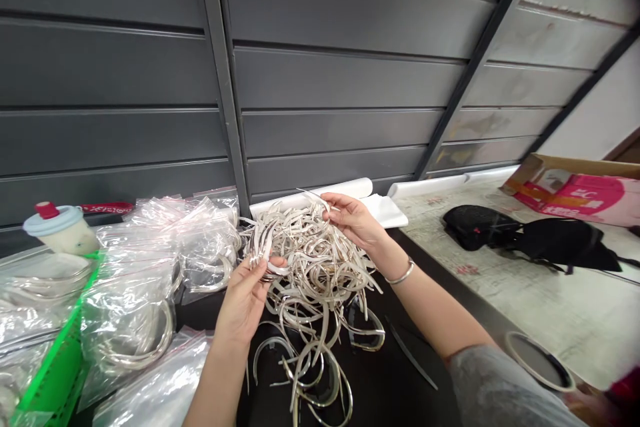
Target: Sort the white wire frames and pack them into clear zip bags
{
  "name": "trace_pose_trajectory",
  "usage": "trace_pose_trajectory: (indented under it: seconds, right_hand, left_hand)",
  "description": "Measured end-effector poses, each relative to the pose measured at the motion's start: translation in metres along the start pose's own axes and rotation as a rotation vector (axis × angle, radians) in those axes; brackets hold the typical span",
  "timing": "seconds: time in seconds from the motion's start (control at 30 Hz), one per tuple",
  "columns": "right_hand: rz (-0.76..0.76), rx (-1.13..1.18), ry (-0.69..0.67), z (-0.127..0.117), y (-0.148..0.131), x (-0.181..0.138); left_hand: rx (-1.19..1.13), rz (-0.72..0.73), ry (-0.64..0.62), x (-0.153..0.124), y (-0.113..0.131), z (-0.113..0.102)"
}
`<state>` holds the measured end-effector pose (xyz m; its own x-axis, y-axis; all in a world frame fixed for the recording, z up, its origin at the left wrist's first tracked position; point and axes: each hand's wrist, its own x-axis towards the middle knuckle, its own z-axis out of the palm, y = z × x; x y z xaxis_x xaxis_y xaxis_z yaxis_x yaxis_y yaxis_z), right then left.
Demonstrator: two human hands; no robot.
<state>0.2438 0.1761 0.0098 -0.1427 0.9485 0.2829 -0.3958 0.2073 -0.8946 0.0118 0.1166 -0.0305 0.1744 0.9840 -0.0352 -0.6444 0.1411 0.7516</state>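
Observation:
A heap of curved silver-white strips [310, 280] lies on a dark tabletop [390, 380] in front of me. My left hand [245, 297] is closed round a bundle of these strips at the heap's left side, thumb on top. Over the back of the heap, my right hand [353, 220] pinches a single strip between its fingertips. A thin bracelet [403, 273] sits on my right wrist.
Clear plastic bags [165, 260] holding curved strips are piled at the left, beside a green crate [55, 360] and a lidded cup [63, 227]. To the right are a marbled counter [550, 307] with a black garment [525, 233], a pink carton [575, 193] and a tape roll [537, 360]. A grey panelled wall stands behind.

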Motion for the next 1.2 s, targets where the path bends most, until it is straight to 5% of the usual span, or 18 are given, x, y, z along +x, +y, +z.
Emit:
trace_pose_trajectory:
  seconds: [0.17, 0.37, 0.63, 0.97, 1.2]
  right_hand:
    - [0.010, 0.125, 0.030, 0.012, 0.012, -0.020]
    - [-0.034, 0.219, 0.217, 0.030, 0.041, -0.037]
    - [0.125, 0.483, 0.175, 0.078, 0.066, -0.060]
    - [0.090, 0.505, 0.302, 0.108, 0.078, -0.072]
    - [0.146, 0.483, 0.246, 0.114, 0.074, -0.074]
  left_hand:
    - [0.042, 0.043, 0.019, -0.001, -0.003, 0.001]
    - [0.129, 0.175, 0.032, 0.001, -0.013, 0.003]
    - [0.230, 0.297, 0.001, -0.001, -0.022, 0.009]
    - [0.016, 0.288, 0.036, -0.002, -0.029, 0.012]
    - [-0.039, 0.224, 0.020, -0.001, -0.028, 0.011]
